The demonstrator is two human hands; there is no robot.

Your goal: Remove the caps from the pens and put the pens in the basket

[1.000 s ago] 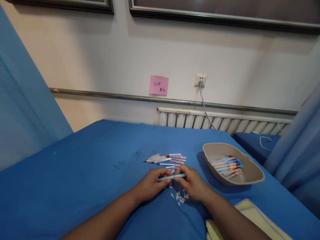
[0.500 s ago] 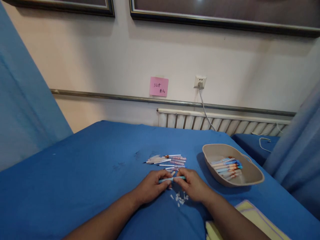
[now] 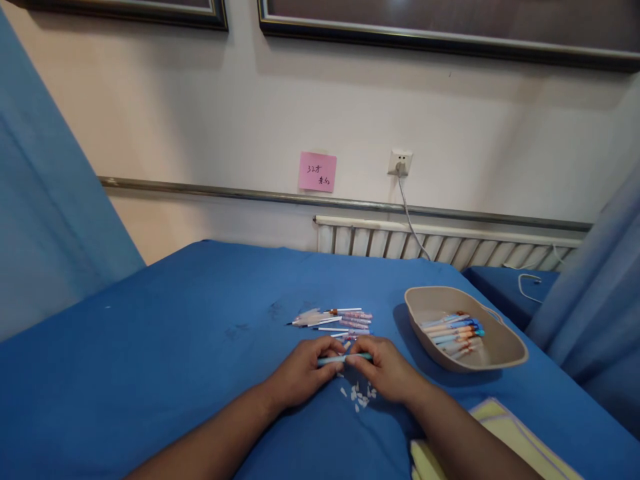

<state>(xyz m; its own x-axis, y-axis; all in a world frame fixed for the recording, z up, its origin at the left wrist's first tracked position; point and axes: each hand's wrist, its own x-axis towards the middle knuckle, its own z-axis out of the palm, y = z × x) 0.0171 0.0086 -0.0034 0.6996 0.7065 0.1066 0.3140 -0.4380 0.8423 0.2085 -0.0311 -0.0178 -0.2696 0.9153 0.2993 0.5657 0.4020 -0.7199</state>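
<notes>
cream wall (image 3: 150, 120) with two dark-framed pictures (image 3: 440, 33) along the top edge, a pink sticky note (image 3: 317, 172) and a white outlet (image 3: 401, 161) with a grey cable (image 3: 411, 220) plugged in. metal rail (image 3: 225, 192) runs the wall's width, white radiator (image 3: 450, 244) just below it on the right. blue curtains at left (image 3: 50, 220) and right (image 3: 600, 300), table under blue cloth (image 3: 175, 333), soft even light.

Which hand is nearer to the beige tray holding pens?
Right. The right hand rests just left of the beige tray, apart from it; the left hand lies farther left, across the light blue pen both hold.
</notes>
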